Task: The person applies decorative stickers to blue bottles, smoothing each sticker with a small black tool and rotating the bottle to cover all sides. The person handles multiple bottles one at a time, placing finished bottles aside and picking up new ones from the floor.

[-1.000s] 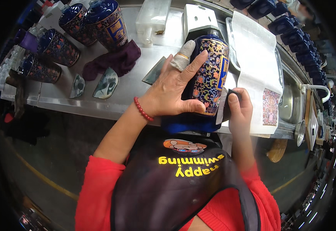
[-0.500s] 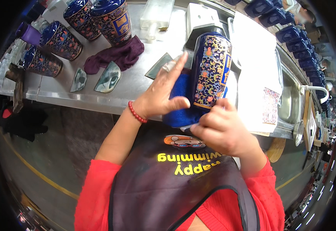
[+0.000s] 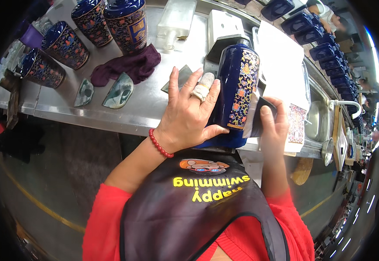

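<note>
At the near edge of the metal table (image 3: pixel 144 102), the patterned blue bottle (image 3: pixel 228 82) has rolled round, bringing a plain side up. The right hand (image 3: pixel 275 122), lower over the apron (image 3: pixel 172 209) half a second ago, now pinches a dark flat piece (image 3: pixel 255 123) beside the pattern, apparently putting the tool in working position. The left hand (image 3: pixel 183 119) is spread, its thumb at the base. Glossy cobalt, the bottle lies neck away, with gold-edged floral decoration.

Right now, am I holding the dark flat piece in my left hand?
No, the dark flat piece is in the right hand, on the right side of the patterned blue bottle.
</note>
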Demonstrator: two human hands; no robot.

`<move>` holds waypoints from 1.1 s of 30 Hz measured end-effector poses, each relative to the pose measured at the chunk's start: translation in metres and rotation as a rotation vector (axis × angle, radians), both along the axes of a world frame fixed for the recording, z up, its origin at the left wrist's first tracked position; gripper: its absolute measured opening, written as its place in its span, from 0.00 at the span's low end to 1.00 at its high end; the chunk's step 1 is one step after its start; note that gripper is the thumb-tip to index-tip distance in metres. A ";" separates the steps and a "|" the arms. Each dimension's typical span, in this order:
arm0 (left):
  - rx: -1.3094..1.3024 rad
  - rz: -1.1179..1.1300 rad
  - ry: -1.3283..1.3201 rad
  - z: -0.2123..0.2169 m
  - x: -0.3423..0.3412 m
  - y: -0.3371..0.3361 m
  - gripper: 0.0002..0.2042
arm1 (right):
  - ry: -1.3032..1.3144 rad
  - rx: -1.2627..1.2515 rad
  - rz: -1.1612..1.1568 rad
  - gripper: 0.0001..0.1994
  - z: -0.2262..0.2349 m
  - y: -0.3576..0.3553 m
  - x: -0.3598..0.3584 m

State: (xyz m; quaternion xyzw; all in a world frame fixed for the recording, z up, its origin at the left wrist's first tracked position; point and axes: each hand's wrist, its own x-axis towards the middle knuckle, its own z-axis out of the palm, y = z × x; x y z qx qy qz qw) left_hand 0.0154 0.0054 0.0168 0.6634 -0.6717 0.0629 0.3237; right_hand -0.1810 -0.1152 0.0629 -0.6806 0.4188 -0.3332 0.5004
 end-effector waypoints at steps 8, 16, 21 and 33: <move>-0.019 -0.030 0.047 0.004 -0.002 -0.001 0.49 | 0.296 -0.497 0.164 0.14 0.002 0.017 0.019; 0.033 -0.018 0.181 0.002 -0.013 -0.002 0.54 | -0.313 0.199 -0.114 0.12 0.001 -0.015 0.014; -0.006 -0.015 0.158 0.002 -0.012 -0.005 0.53 | -0.119 -0.090 -0.001 0.11 -0.011 -0.028 0.021; -0.020 -0.012 0.147 0.005 -0.012 -0.005 0.51 | -0.008 -0.208 0.057 0.09 0.030 -0.041 0.049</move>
